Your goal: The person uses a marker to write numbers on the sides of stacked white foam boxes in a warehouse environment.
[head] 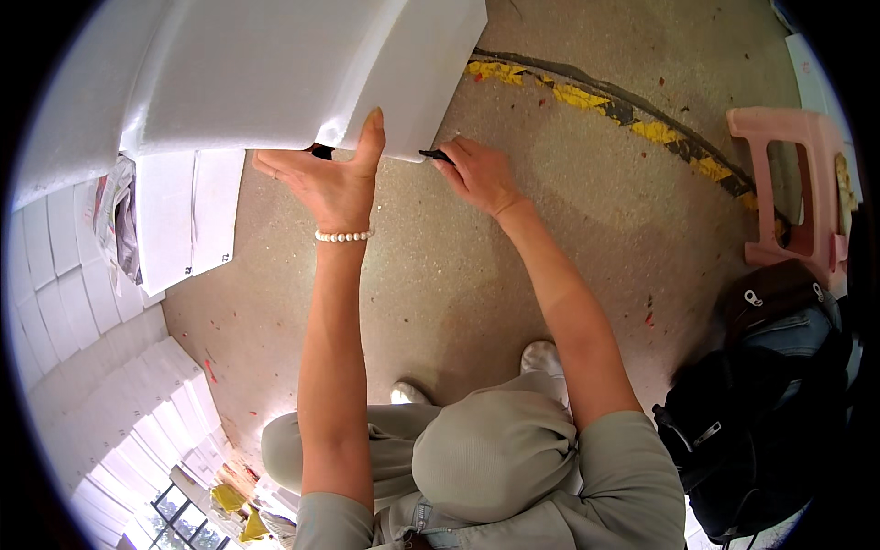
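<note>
A large white sheet (240, 82), apparently packing foam, fills the upper left with several soft folds. At its lower edge is my left hand (337, 179), thumb laid over the sheet and fingers along and partly behind the edge. A pearl-like bead bracelet circles that wrist. Just above the palm, a small black thing (322, 151) shows at a gap in the sheet; most of it is hidden. My right hand (481, 175) grips a slim black tool (437, 156), whose tip meets the sheet's lower right corner. Whether it is a cutter or a pen I cannot tell.
White boxes (185, 213) and stacked white cartons (130, 412) line the left side. Yellow-black floor tape (581, 96) crosses the concrete floor (440, 275). On the right stand a pink plastic stool (756, 185) and a black bag (735, 426).
</note>
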Demonstrator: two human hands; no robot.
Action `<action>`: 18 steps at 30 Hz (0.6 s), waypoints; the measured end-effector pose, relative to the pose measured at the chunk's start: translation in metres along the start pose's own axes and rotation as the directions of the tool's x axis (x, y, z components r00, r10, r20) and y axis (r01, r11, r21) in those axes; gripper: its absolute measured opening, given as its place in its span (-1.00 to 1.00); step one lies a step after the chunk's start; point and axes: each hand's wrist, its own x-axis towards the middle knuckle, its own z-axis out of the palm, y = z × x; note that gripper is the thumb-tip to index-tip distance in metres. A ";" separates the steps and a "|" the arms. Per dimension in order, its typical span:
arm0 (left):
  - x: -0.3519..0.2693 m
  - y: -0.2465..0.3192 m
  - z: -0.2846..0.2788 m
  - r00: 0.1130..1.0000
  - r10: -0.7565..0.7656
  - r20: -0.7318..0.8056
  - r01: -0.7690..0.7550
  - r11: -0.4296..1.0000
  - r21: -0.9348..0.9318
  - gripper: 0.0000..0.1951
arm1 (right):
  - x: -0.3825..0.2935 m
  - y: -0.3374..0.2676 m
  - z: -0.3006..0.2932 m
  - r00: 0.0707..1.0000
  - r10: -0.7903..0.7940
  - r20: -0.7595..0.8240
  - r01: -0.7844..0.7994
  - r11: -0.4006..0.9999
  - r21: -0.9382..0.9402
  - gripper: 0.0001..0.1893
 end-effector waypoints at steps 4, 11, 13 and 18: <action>0.002 -0.001 -0.001 0.998 -0.021 0.061 0.021 1.000 -0.002 0.11 | -0.005 0.002 0.006 0.997 0.002 0.072 0.000 1.000 -0.027 -0.83; 0.001 0.003 -0.003 0.999 -0.035 0.033 0.036 0.999 -0.029 -0.05 | -0.009 0.004 0.010 0.996 0.001 0.093 0.007 0.997 -0.081 -0.82; 0.002 0.005 -0.002 0.999 -0.041 0.035 0.043 0.998 -0.054 -0.05 | -0.008 0.005 0.010 0.992 0.004 0.127 0.009 0.994 -0.106 -0.80; 0.001 0.004 -0.002 0.998 -0.045 0.035 0.046 0.998 -0.039 -0.06 | -0.005 0.005 0.012 0.990 -0.002 0.144 0.018 0.993 -0.113 -0.77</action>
